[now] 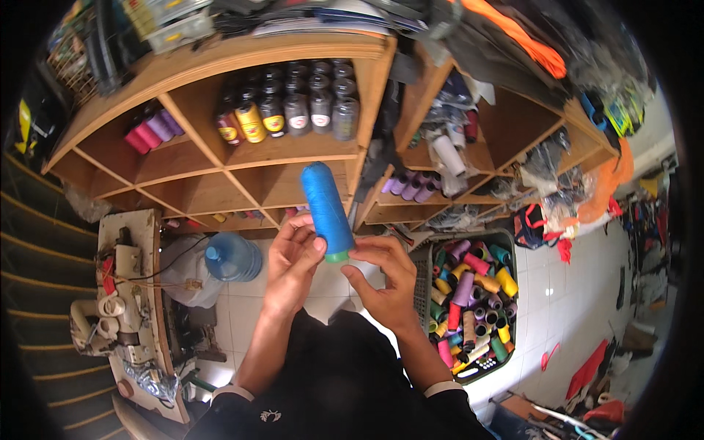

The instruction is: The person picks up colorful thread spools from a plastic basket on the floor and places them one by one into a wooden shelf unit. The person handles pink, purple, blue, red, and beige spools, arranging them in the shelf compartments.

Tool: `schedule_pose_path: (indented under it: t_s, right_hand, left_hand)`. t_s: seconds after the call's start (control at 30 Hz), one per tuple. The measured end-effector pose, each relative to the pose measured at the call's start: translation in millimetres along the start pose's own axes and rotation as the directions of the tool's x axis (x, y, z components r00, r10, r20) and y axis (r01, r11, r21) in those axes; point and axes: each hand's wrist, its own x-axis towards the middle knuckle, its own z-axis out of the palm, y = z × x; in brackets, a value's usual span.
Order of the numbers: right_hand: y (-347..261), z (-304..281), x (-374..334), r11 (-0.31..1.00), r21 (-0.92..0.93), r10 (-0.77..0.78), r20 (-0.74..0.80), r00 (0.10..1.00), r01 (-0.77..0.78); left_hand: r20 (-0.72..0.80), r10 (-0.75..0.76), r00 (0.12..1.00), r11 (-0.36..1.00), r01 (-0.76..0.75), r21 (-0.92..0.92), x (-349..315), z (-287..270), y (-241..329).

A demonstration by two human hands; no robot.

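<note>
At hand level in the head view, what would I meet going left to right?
Sewing machine, water jug, left hand, blue spool, right hand, basket of spools, red cloth.

Your left: sewing machine [126,323] on a wooden-topped table [150,233]. You've got a blue water jug [235,258] near it on the tiled floor [546,293], pale plastic bag [189,287] just beside the jug. Ahead of you, up top: clear plastic box [180,33] left, bright orange cloth [524,37] right. Your far right: red cloth [587,372] on the floor, surrounding clutter too blurred to tell.
</note>
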Motion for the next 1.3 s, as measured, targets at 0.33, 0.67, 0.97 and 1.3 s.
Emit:
schedule_pose_path:
  t_s: [0.33,0.67,0.97,1.3]
  right_hand:
    - [-18,102,47,0.998,-0.013,-0.058,0.260,0.964,0.063]
    - [-7,228,70,1.000,0.005,-0.017,0.537,0.843,0.017]
    - [73,361,101,0.950,0.207,0.142,0.381,0.914,-0.234]
    - [102,418,195,0.932,0.166,0.314,0.077,0.946,-0.323]
  left_hand:
    - [-0.180,0.233,0.956,0.955,-0.190,0.229,4,-89,59]
    - [-0.166,0.584,0.795,0.665,-0.351,0.659,16,-213,96]
    - [-0.104,0.605,0.790,0.502,-0.277,0.819,113,-287,140]
    - [-0.173,0.572,0.802,0.553,-0.221,0.804,213,-287,147]
